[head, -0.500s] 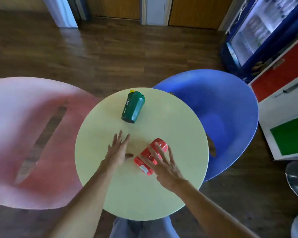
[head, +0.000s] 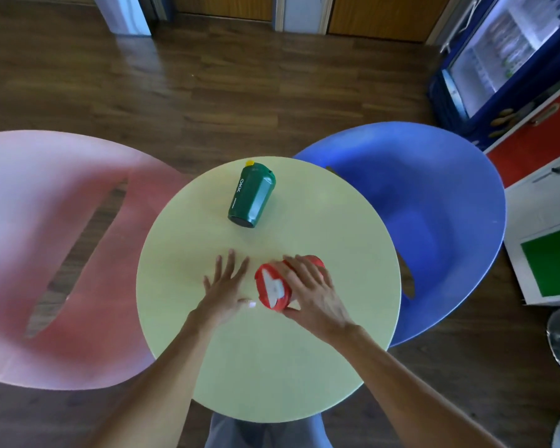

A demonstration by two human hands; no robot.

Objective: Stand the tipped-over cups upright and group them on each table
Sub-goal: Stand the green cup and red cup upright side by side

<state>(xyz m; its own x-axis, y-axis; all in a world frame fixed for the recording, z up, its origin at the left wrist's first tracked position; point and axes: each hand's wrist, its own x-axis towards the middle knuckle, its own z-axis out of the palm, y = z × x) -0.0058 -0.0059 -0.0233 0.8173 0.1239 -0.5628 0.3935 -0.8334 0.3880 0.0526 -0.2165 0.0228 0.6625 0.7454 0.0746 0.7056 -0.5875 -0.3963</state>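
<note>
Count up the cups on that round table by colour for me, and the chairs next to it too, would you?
Green cups: 1, the green cup lying on its side
Red cups: 1, the red cup gripped by the right hand
Pink chairs: 1, the pink chair
Blue chairs: 1, the blue chair
Total: 4 things, 2 cups and 2 chairs

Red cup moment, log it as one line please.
right hand: gripping red cup, tilting | left hand: open, flat on table | green cup: lying down
</note>
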